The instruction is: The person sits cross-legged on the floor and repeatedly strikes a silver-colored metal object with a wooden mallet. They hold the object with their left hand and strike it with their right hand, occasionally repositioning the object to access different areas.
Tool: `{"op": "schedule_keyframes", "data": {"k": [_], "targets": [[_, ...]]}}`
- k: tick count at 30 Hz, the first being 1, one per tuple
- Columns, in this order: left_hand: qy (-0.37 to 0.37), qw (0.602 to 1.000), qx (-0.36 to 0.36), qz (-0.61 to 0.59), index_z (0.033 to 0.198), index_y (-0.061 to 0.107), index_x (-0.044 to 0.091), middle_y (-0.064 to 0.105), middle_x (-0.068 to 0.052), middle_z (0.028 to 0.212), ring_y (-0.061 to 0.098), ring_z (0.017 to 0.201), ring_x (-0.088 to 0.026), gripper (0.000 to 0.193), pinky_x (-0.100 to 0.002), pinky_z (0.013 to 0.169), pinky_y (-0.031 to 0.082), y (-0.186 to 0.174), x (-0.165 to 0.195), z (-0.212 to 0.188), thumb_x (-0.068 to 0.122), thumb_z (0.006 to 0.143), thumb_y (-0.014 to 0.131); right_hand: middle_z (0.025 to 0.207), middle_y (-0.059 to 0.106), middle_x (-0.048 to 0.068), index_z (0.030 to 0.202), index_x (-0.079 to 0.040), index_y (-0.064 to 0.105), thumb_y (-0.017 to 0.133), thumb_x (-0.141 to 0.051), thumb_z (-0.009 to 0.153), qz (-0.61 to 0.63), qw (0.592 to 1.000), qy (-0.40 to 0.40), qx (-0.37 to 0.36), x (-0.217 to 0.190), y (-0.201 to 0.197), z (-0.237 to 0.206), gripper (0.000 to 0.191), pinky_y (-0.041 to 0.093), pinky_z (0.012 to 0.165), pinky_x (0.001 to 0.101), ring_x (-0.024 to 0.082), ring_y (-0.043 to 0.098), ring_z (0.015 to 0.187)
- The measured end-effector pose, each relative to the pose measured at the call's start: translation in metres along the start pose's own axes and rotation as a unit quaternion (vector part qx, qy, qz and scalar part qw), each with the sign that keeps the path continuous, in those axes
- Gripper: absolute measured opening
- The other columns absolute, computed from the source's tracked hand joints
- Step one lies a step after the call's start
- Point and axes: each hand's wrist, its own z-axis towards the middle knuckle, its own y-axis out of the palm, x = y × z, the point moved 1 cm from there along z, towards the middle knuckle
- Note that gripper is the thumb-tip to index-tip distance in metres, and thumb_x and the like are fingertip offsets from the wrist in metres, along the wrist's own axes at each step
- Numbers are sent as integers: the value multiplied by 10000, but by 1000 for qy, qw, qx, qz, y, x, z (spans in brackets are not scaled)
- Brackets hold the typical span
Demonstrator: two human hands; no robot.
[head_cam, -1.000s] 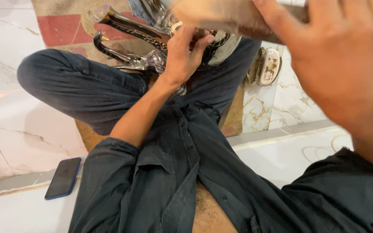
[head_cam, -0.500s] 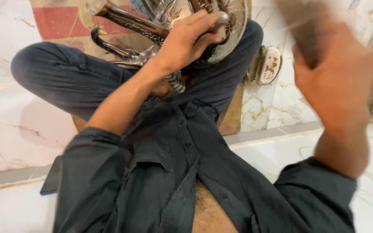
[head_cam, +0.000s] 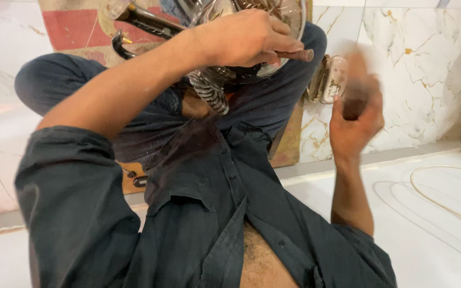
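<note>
I sit cross-legged in dark clothes with a shiny embossed metal workpiece (head_cam: 212,88) resting in my lap at the top of the head view. My left hand (head_cam: 241,38) is closed around a thin brown rod-like tool (head_cam: 295,55), which it holds against the round metal rim (head_cam: 293,21) of the piece. To the right and lower, my right hand (head_cam: 352,124) grips a brown blunt tool (head_cam: 356,95). That tool is blurred by motion and stands apart from the rod.
A patterned red and tan mat (head_cam: 73,26) lies under my legs on the marble floor (head_cam: 433,58). A small metal-framed object (head_cam: 329,80) sits beside my right knee. A thin wire loop (head_cam: 444,192) lies on the white step at right.
My right hand has come down from the upper right to the level of my knee with the brown tool. The left hand has shifted right on the workpiece. The dark phone has left the view.
</note>
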Motion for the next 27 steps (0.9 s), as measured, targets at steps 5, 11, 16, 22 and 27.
{"op": "schedule_keyframes", "data": {"k": [5,11,16,22,27], "targets": [[-23,995,-96,-35,1279,698,24,720,-175,1086,694,962,-387,397,-474,797,533,-4,4,8,104,898,773,953,601,153,1297,9,597,778,101,916,-105,991,-84,22,34,18,-29,431,491,740,403,302,603,827],[-25,990,-102,-92,1214,729,32,756,-147,1049,729,951,-322,313,-444,776,551,3,1,10,87,906,736,973,618,168,1130,-41,496,783,69,969,-43,995,-72,46,39,33,-43,347,498,702,383,319,627,830],[-375,921,103,-30,1116,704,40,693,-164,841,694,728,-221,158,-383,645,550,2,-22,-33,182,1109,635,1095,692,198,1451,-56,568,764,3,982,-118,991,34,-59,39,43,-46,512,594,850,389,320,723,959],[-363,803,350,-318,1223,573,53,587,11,763,562,619,-69,197,-263,547,466,-12,83,-31,169,1067,542,1143,705,236,1358,14,540,805,-51,867,-30,980,174,-93,75,70,-54,562,568,903,457,370,715,1027],[-28,781,151,-605,1281,570,73,607,21,771,566,628,-74,272,-259,565,456,-30,204,25,198,1043,533,1172,717,254,1369,11,555,716,-120,834,2,969,221,-113,84,94,-82,574,553,923,445,409,718,1077]]}}
